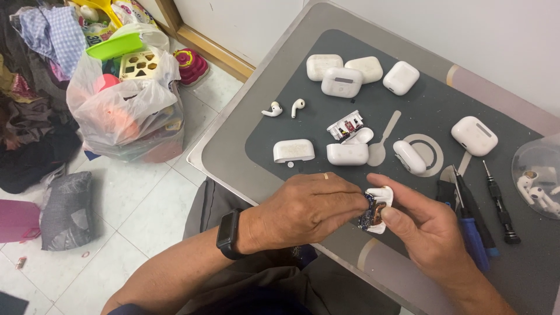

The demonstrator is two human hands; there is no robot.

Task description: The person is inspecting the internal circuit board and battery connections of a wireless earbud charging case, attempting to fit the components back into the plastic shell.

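The earbud case insert (pixel 377 211) sits between both hands at the near edge of the counter (pixel 233 140). The left hand (pixel 303 210) pinches its left side; the right hand (pixel 423 224) pinches its right, thumb on top. The counter carries a dark mat (pixel 431 111) with white cases, loose earbuds and screwdrivers. Left lies tiled floor with a bag. The insert shows white plastic, a blue board and a copper coil.

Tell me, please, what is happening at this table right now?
A person holds a small opened earbud-case insert, its circuit board showing, between both hands: the left hand pinches its side while the right hand supports it. Several white earbud cases and two loose earbuds lie on the dark mat, with screwdrivers to the right.
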